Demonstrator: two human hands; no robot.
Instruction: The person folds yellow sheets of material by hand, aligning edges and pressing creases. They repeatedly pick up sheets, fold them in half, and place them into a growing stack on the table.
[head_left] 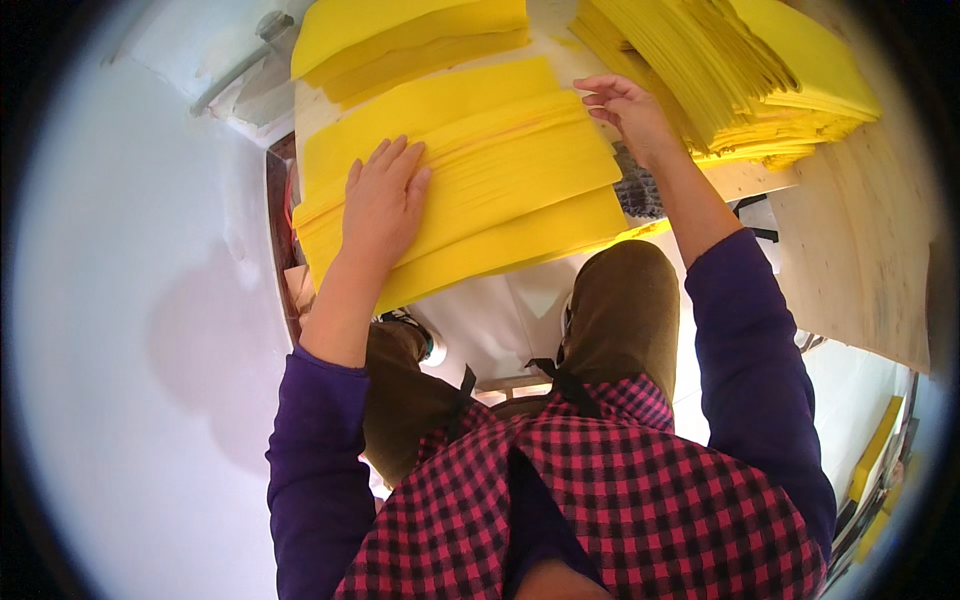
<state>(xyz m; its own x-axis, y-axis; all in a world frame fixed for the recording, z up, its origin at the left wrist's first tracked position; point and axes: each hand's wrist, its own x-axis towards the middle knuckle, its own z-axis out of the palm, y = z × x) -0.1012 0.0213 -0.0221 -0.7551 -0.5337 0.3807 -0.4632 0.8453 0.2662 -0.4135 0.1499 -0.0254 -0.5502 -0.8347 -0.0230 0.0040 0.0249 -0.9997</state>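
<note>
A fanned stack of yellow sheets (500, 165), which look like felt or thin foam, lies on the table in front of me, overlapping in steps toward my lap. My left hand (385, 195) rests flat on the left part of the stack, fingers stretched out. At the stack's far right corner my right hand (625, 112) is raised, its thumb and fingers loosely curved and apart, with no sheet visible between them. Whether its fingertips touch the sheet edge, I cannot tell.
Another yellow pile (415, 40) lies at the far side of the table. A thick heap of yellow sheets (720, 75) stands at the far right. A bare wooden board (850, 240) extends on the right. A white wall (130, 260) runs along the left.
</note>
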